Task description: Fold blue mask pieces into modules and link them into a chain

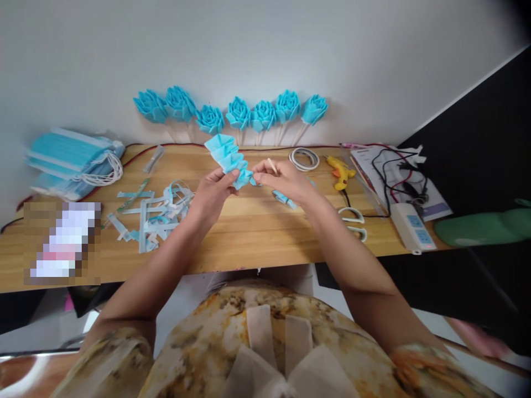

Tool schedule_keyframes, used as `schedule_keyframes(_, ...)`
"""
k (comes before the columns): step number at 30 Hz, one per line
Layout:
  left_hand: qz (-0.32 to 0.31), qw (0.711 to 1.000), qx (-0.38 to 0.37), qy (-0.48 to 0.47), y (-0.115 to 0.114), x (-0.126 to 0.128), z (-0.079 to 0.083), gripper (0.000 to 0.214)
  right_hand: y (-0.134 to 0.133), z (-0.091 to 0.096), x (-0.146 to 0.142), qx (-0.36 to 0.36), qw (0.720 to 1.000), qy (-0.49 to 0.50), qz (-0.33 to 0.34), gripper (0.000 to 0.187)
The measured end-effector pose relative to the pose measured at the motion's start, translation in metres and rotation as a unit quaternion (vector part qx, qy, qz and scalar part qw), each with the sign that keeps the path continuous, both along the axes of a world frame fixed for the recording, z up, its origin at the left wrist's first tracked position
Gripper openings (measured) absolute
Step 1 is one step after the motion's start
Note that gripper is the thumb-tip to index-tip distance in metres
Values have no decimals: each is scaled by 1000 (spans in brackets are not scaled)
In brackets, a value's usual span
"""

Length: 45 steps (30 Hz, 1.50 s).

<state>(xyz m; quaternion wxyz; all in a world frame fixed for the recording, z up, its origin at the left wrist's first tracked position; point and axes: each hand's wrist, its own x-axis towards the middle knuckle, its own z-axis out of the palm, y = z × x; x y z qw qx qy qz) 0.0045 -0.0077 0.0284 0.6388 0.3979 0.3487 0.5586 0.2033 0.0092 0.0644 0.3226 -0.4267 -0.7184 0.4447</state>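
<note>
My left hand [213,190] is closed, pinching the lower end of a folded strip of blue mask fabric [227,153] that stands up from my fingers above the wooden table [249,232]. My right hand [284,179] is closed too, pinching the same end of the strip and holding a thin wooden stick [272,165] between its fingers. Both hands meet at the strip's bottom end, over the middle of the table. A small blue fabric piece [285,199] lies just under my right hand.
Several blue fabric roses on sticks [238,113] lean against the white wall. A stack of blue face masks [72,163] lies at the left, cut mask scraps [151,215] beside it. At the right are a tape roll [304,158], yellow glue gun [341,172], scissors [354,221] and a power strip [412,226].
</note>
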Motion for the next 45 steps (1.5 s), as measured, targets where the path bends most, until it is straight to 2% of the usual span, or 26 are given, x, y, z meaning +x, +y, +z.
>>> schedule_keyframes(4,-21,1000,-7,-16,0,0,-4,41,5,-4,-3,-5,999,2,-34,20)
schedule_keyframes(11,-91,992,-42,-74,-2,-6,-11,45,12,-11,0,8,996,3,-85,15)
schedule_keyframes(15,-55,997,-30,-38,-3,-6,-15,38,14,-16,2,25,996,-14,-81,17)
schedule_keyframes(19,-3,999,-32,-20,0,-5,-20,27,13,-18,0,46,995,-75,-56,20)
schedule_keyframes(22,26,999,-35,-19,2,-5,-23,19,10,-17,0,108,978,-169,-58,35)
schedule_keyframes(25,46,998,-38,-21,1,-6,-22,14,7,-19,4,218,938,-257,-85,54)
schedule_keyframes(27,59,997,-42,-20,0,-6,-21,10,6,-24,7,280,915,-274,-97,54)
schedule_keyframes(30,72,996,-53,-10,0,-5,-21,7,6,-34,13,337,898,-265,-96,54)
schedule_keyframes(35,68,995,-72,-8,0,-3,-23,8,5,-43,16,362,905,-217,-47,40)
schedule_keyframes(38,65,995,-77,-14,0,-3,-24,9,1,-42,13,356,906,-221,-63,30)
schedule_keyframes(45,54,995,-79,-15,-1,-3,-24,8,0,-44,8,392,892,-214,-73,30)
